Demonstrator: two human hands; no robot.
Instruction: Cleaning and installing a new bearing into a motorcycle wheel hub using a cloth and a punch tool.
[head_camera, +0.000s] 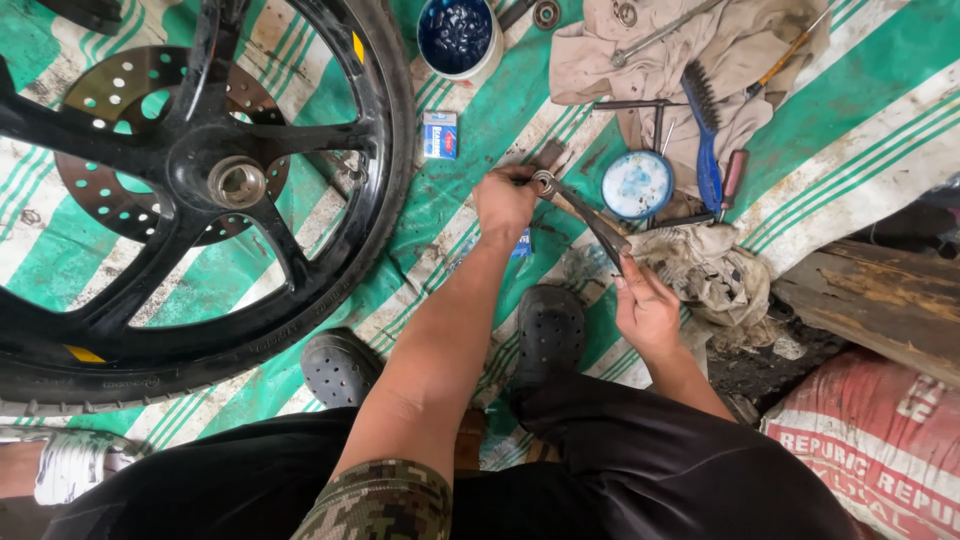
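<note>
My left hand (503, 205) grips a small round metal bearing (543, 182) near the middle of the view. My right hand (645, 310) holds the handles of dark pliers (592, 222), whose jaws reach up to the bearing. Both hands hover above a green and white striped tarp (480, 130). A black motorcycle wheel (190, 190) with a drilled brake disc lies flat to the left, its hub open at the centre.
A round blue-lidded tin (637, 184), a blue wire brush (705, 135), a dirty rag (712, 268), a beige cloth with tools (680, 50), a blue tub (456, 36) and a small box (439, 134) lie around. Black clogs (548, 330) sit below the hands. A printed sack (880, 450) sits right.
</note>
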